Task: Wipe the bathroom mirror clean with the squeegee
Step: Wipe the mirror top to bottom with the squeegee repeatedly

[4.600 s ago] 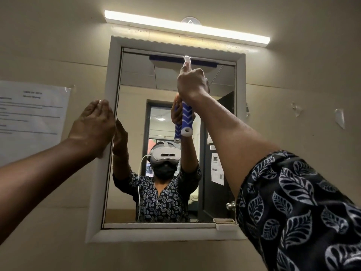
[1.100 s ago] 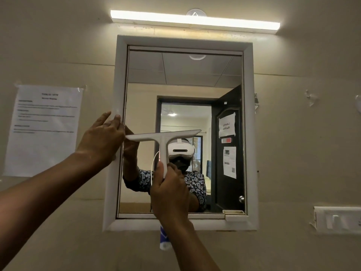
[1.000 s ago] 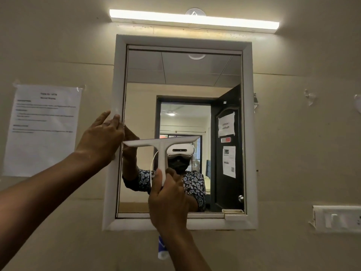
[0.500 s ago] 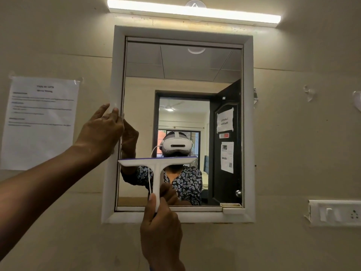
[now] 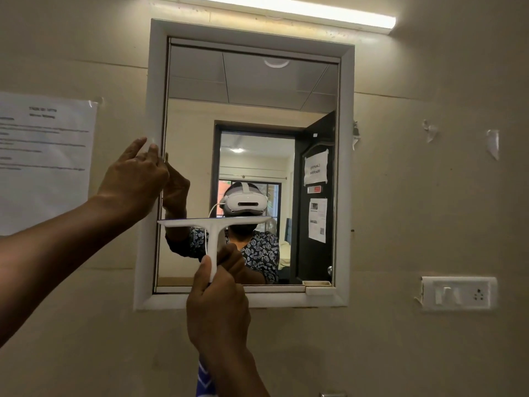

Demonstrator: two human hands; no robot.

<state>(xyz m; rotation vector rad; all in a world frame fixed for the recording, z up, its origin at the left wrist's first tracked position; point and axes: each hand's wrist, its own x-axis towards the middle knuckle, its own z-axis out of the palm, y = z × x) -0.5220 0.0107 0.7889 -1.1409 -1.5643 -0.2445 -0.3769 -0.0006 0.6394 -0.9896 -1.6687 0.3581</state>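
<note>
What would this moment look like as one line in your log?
right hand: grips squeegee handle | blade: level, across lower left of mirror | left hand: rests on frame, left side

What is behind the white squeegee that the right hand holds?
The mirror glass, in its lower half. The squeegee head and stem cover a strip of it, and the right hand hides part of the lower frame.

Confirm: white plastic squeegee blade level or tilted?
Level: the blade of the white plastic squeegee runs near horizontal across the white-framed mirror; right hand grips the handle.
</note>
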